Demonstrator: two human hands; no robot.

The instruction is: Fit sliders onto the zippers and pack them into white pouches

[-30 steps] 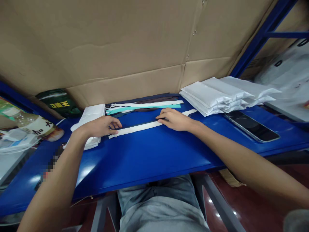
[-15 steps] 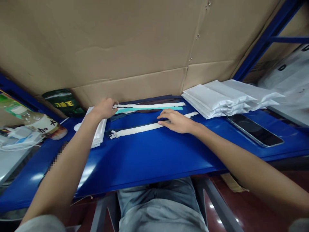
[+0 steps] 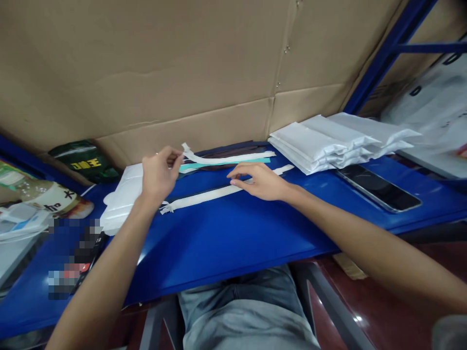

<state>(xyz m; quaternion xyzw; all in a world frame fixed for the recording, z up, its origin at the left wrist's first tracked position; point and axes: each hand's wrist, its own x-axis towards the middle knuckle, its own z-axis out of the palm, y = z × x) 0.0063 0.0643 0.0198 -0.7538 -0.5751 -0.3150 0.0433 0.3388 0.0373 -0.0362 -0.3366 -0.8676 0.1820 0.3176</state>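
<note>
A long white zipper (image 3: 211,194) lies across the blue table (image 3: 226,233). My right hand (image 3: 257,181) rests on its middle, fingers bent and pressed down on it. Behind it lies a small pile of zippers (image 3: 233,160): white, teal and dark ones. My left hand (image 3: 158,174) pinches the left end of the top white zipper (image 3: 204,158) of that pile and lifts that end off the table.
Folded white bags (image 3: 328,141) are stacked at the back right, with a phone (image 3: 379,187) lying flat beside them. More white bags (image 3: 120,199) lie at the left. A bottle (image 3: 47,194) and a green packet (image 3: 82,158) sit far left. Cardboard (image 3: 182,73) walls the back.
My left hand went from the near white zipper's left end to the pile behind, took the top white zipper's end and raised it. My right hand stayed on the near zipper.
</note>
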